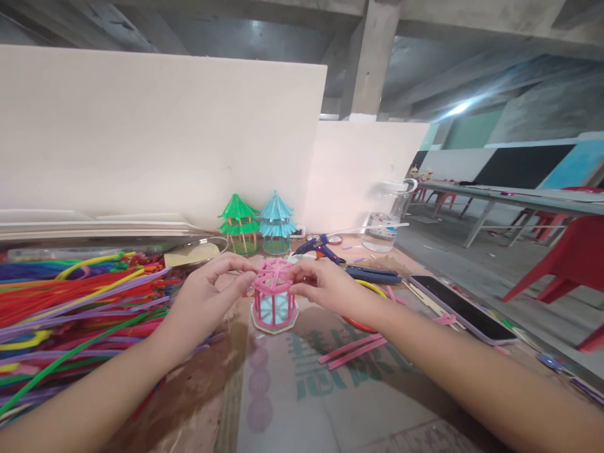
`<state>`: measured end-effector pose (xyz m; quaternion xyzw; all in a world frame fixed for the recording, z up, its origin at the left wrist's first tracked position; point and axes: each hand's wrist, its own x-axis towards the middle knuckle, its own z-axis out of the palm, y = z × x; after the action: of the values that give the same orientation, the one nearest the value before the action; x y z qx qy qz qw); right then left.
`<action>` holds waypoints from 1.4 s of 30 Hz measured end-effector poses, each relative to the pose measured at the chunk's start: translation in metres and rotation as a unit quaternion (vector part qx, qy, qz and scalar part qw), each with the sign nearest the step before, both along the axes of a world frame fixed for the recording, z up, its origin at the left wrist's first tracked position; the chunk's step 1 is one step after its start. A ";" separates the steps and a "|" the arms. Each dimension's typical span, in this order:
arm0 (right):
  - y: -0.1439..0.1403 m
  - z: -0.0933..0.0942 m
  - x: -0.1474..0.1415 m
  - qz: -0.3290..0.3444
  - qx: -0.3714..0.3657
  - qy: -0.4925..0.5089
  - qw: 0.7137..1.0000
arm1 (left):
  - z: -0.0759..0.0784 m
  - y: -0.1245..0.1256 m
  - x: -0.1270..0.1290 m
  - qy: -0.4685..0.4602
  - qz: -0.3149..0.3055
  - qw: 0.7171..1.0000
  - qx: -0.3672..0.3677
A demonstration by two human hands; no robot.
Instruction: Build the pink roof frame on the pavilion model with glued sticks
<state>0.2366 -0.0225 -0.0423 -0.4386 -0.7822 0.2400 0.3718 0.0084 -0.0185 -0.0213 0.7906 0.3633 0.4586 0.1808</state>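
A small pink pavilion model (258,301) stands upright on the cardboard (278,402) between my hands. It has pink posts, a pink ring with crossed strips on top, and a pale blue, many-sided base. My left hand (214,286) pinches the left side of the top ring between thumb and fingers. On the opposite side, my right hand (325,286) has its curled fingers and thumb on the ring; some fingertips are hidden. Loose pink strips (352,351) lie below my right forearm.
Colourful pipe cleaners (85,308) are heaped at left. Behind stand green (239,223) and blue (276,223) pavilion models, a glue gun (323,248) and a water bottle (381,217). A cutting tool (372,275) and a phone (460,308) lie at right.
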 end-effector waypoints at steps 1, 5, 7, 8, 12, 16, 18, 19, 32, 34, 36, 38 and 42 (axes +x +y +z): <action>0.000 0.000 0.000 -0.001 0.000 -0.001 1.000 | -0.001 0.000 0.000 -0.005 -0.005 1.000 0.000; 0.000 0.001 0.000 0.002 0.001 -0.010 1.000 | -0.006 -0.003 0.002 -0.025 -0.059 0.998 -0.019; 0.001 0.001 0.000 0.003 0.003 -0.011 1.000 | -0.006 -0.005 0.003 -0.022 -0.081 0.996 -0.013; 0.001 0.000 0.000 0.002 0.002 -0.012 1.000 | -0.006 -0.006 0.004 -0.019 -0.082 0.996 -0.006; 0.001 0.000 0.001 -0.001 -0.003 -0.012 1.000 | -0.002 -0.008 0.006 0.005 -0.046 0.999 0.010; -0.001 0.001 0.000 -0.004 -0.003 -0.003 1.000 | 0.001 -0.011 0.005 0.048 -0.041 0.998 0.026; -0.001 0.002 -0.001 -0.005 -0.005 -0.002 1.000 | 0.000 -0.012 0.005 0.066 -0.060 0.996 0.032; -0.002 0.002 -0.001 -0.004 -0.006 -0.001 1.000 | -0.001 -0.011 0.006 0.070 -0.067 0.995 0.034; -0.005 0.002 -0.007 0.011 -0.052 0.037 0.998 | -0.056 0.016 0.009 0.009 -0.031 0.998 -0.057; -0.005 0.000 -0.008 0.010 -0.049 0.028 0.998 | -0.064 0.015 0.014 -0.037 -0.045 0.992 -0.112; -0.004 -0.004 -0.008 0.009 -0.020 0.023 0.999 | -0.068 0.014 0.018 -0.056 -0.068 0.987 -0.133; -0.004 -0.010 -0.010 0.000 0.010 0.027 1.000 | -0.069 0.013 0.020 -0.052 -0.087 0.985 -0.137; -0.007 -0.027 -0.015 -0.003 0.044 0.066 0.997 | -0.070 0.013 0.020 -0.035 -0.082 0.989 -0.121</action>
<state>0.2213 -0.0299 -0.0693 -0.4073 -0.7644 0.2326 0.4423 0.0280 -0.0056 -0.0908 0.7735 0.3440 0.4221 0.3244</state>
